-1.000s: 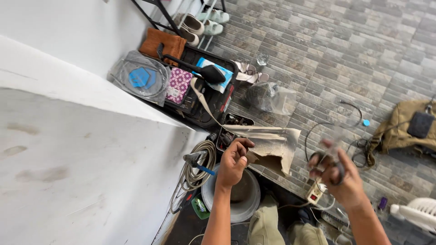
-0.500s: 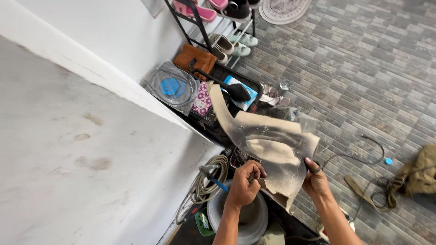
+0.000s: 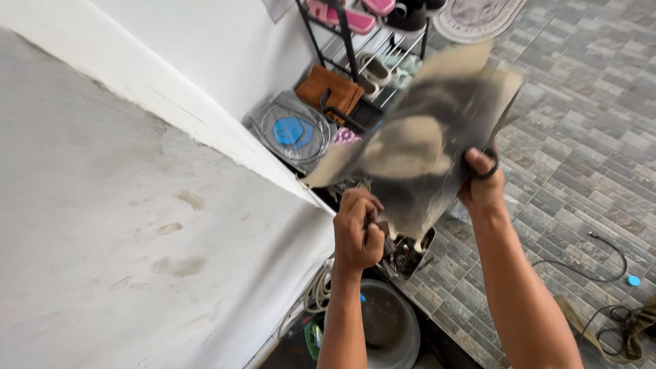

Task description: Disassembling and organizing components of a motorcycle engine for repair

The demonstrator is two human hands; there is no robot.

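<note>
The sheet (image 3: 424,143) is now up in the air in front of the person, where half a second ago it lay lower, draped over the clutter by the wall. A second ago the right hand (image 3: 482,184) was off to the side, away from it; now its grip is clamped on the sheet's right edge, thumb on top. The left hand (image 3: 359,229) has come up a little too and is closed in a fist just under the sheet's lower tip; whether its grip has hold of the sheet or of some small thing I cannot tell. To my eye the sheet has been lifted clear of the pile and is being held out for a look or a shake.

The sheet is thin, limp and tan, with broad dark grey smears across it and a paler patch near the middle. Its edges are blurred by motion and its top corner curls.

Below the hands stand a grey bucket (image 3: 389,328) and a coil of cable (image 3: 316,294). Behind the sheet are a shoe rack (image 3: 355,41) and a brown bag (image 3: 331,89).
</note>
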